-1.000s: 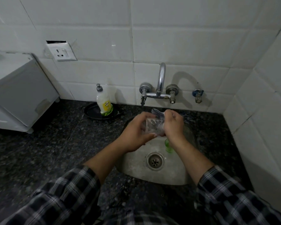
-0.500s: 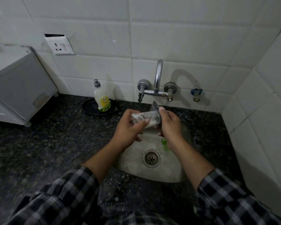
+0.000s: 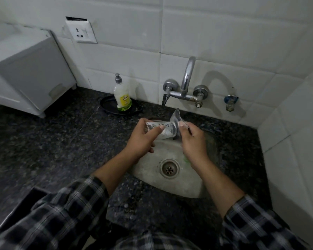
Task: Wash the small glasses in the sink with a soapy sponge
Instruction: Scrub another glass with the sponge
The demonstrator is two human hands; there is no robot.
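A small clear glass (image 3: 165, 131) with a dark pattern lies on its side above the steel sink (image 3: 179, 185). My left hand (image 3: 143, 141) grips the glass around its base end. At the glass's mouth, my right hand (image 3: 192, 141) pinches a crumpled translucent scrubbing piece (image 3: 176, 115), whose tip sticks up above the fingers. How far it reaches into the glass is hidden. Something green (image 3: 186, 159) lies in the sink under my right wrist, mostly covered. No water is seen running from the tap (image 3: 187, 78).
A dish soap bottle (image 3: 121, 94) stands on a black dish (image 3: 107, 107) left of the tap. A white appliance (image 3: 25, 69) sits on the dark granite counter (image 3: 61, 141) at far left. A tiled wall closes the right side, with a blue valve (image 3: 230, 101) behind the sink.
The glass has turned from more upright to lying sideways between my hands. My right hand has shifted at its mouth with the scrubbing piece. Both hands stay over the sink.
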